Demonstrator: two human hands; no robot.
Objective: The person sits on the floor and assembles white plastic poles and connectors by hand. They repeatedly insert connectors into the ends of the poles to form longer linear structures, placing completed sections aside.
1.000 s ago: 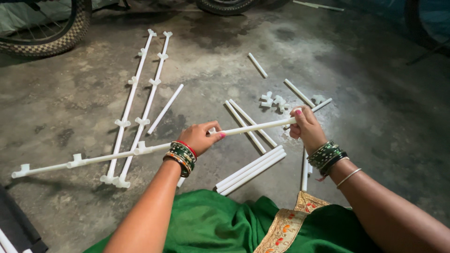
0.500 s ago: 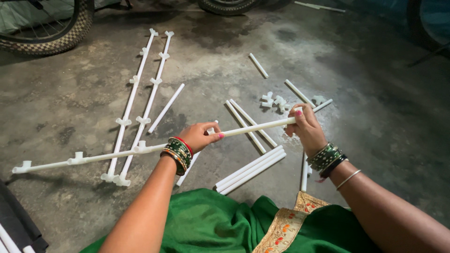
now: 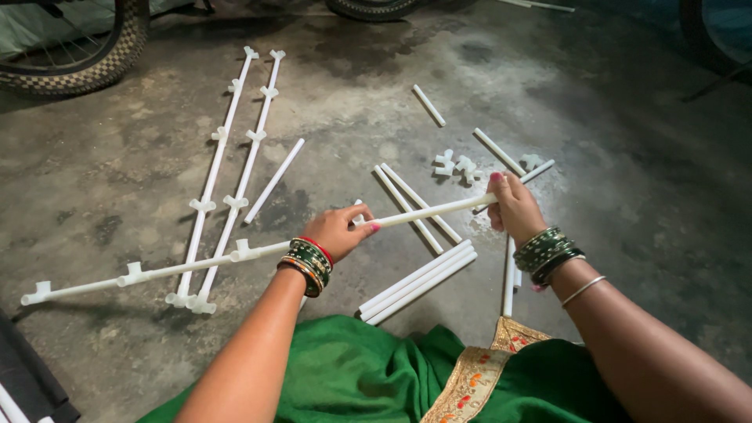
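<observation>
Held above the floor [image 3: 141, 180], slanting across the lap: a long white pipe run [image 3: 258, 249] with three tee fittings already on its left stretch. Gripped mid-length by the left hand [image 3: 338, 229], fingers curled shut round it; clasped at the bare right end by the right hand [image 3: 513, 205], fingers wrapped close. Lying finished beside it: two fitted rails [image 3: 235, 168], parallel. Not yet joined, by the look of it: loose white fittings [image 3: 457, 165] and several plain pipe lengths [image 3: 419, 280] scattered nearby.

Dim, uneven light on the concrete floor [image 3: 376, 102], soft shadows, dark vignetted corners, wide-angle edge distortion, sharp centre.
</observation>
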